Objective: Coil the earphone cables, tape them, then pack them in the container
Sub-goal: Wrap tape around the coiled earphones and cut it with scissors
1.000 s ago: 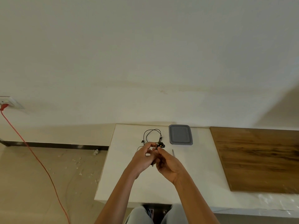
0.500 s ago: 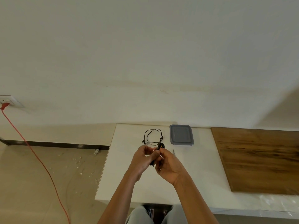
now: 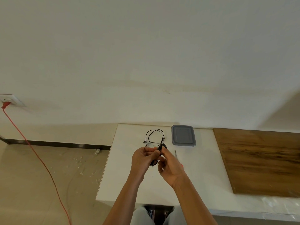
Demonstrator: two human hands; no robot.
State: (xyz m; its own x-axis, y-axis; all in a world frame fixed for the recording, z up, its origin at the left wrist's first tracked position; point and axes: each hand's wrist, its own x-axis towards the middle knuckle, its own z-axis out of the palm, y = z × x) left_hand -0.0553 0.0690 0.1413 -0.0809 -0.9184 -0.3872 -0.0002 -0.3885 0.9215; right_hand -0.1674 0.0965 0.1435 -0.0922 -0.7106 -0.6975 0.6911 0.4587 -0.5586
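Hands of a person meet above the white rectangular table (image 3: 129, 184), close to its middle. The left hand (image 3: 142, 159) has its fingers curled and pinches a small bundle of thin black earphone cable (image 3: 155, 161) between thumb and fingertips. The right hand (image 3: 170, 166) is just beside it, its fingers also bent, and its fingertips press on the same bundle from the other side, so both hands hold the cable together. A short dark end of the cable hangs down between the two palms. Whether there is tape on the bundle, I cannot tell, because it is too small and partly hidden by the fingers.

Behind the hands, a second black earphone cable (image 3: 154, 135) lies on the table in a loose open loop. To the right of this loop, near the far edge of the table, stands the grey rectangular plastic container (image 3: 183, 135) with rounded corners; its lid looks closed. A thin metal tool (image 3: 175, 154), maybe scissors, lies on the table just right of the right hand, partly covered by it.

A brown wooden board (image 3: 259, 159) covers the right part of the table. On the left, an orange power cord (image 3: 37, 156) runs from a white wall socket (image 3: 11, 99) down over the beige floor.
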